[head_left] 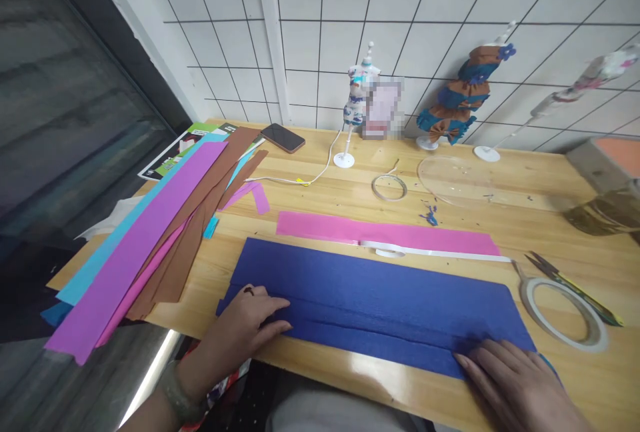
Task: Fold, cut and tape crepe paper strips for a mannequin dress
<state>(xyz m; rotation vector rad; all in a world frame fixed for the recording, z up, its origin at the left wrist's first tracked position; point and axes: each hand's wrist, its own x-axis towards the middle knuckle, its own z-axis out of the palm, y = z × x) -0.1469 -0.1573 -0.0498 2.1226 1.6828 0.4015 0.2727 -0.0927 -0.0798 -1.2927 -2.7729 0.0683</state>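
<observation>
A wide dark blue sheet, which looks like crepe paper (380, 305), lies in front of me with a lengthwise fold line near its front edge. My left hand (255, 319) rests on the sheet's left end, thumb and index finger stretched out. On its right front corner lies my right hand (515, 375), fingers extended and pressing down. Just behind the sheet is a pink paper strip (425, 237) with white tape (385, 247) along its front edge. A roll of tape (565, 315) and yellow-handled scissors (575, 285) lie to the right.
Purple (150, 219), light blue and brown paper strips are heaped at the left, overhanging the table. At the back are a phone (283, 137), a small dress form (363, 95), another in brown and blue ruffles (453, 99), a thin tape roll (389, 187) and a clear disc (455, 181).
</observation>
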